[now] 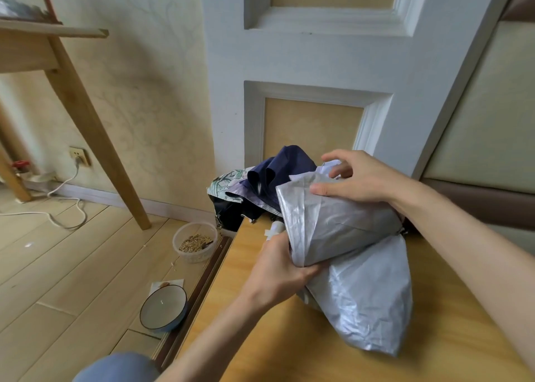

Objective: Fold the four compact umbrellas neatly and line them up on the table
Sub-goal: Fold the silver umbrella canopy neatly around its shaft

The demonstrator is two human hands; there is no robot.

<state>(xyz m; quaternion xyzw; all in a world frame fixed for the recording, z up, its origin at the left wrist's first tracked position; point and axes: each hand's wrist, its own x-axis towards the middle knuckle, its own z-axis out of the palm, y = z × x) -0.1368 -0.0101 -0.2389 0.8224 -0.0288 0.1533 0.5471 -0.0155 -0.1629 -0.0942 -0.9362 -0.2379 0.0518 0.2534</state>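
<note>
Blue-clad knee (115, 367) at the near-left edge, both bare forearms reaching over the wooden table (260, 347).

Head view:
- Silver umbrella (341, 225) is held just above the table's middle, its canopy half gathered into a bundle. One loose silver panel droops to the near right and lies crumpled on the tabletop.
- Left hand (278, 271) grips the bundle's near-left end. Its fingers are curled under the fabric and pressed together; the thumb is hidden.
- White handle stub (276, 226) shows just beyond the left hand, touching the silver fabric.
- Right hand (356, 179) holds the far top of the bundle. The thumb lies flat on a fold, the other fingers are bent over the far edge, and the index is slightly raised.
- Navy umbrella (286, 164), floral umbrella (227, 183) and black umbrella (231, 211) sit unfolded in a heap at the table's far-left corner, against the white panelled door (318, 57). Black fabric hangs over the edge.
- Floor, left: clear tub of seed (195, 241) near the table corner; blue-rimmed bowl (163, 306) nearer, just beside the table's edge; white cable (66, 208) running to a wall socket (79, 155); slanted wooden leg (95, 135).
</note>
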